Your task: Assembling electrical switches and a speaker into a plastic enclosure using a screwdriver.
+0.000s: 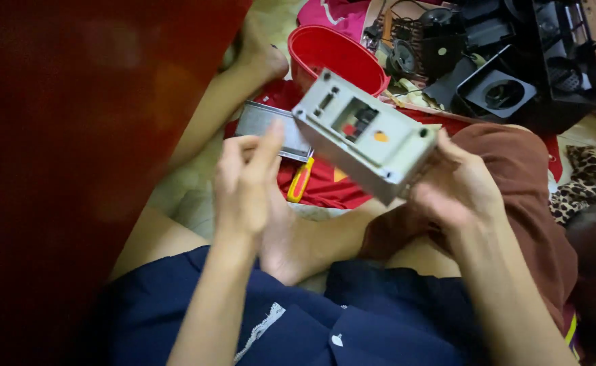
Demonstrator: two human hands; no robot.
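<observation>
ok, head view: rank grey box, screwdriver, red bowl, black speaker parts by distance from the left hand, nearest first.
1. Grey box: just right of the left hand; the right hand holds it.
2. Screwdriver, yellow and red: lies just right of the left hand, under the box. Too close to call against 1.
3. Red bowl: up and right, behind the box.
4. Black speaker parts: far upper right.

Grey box, red bowl, navy shorts, leopard-print cloth (brown spots), yellow-red screwdriver
</observation>
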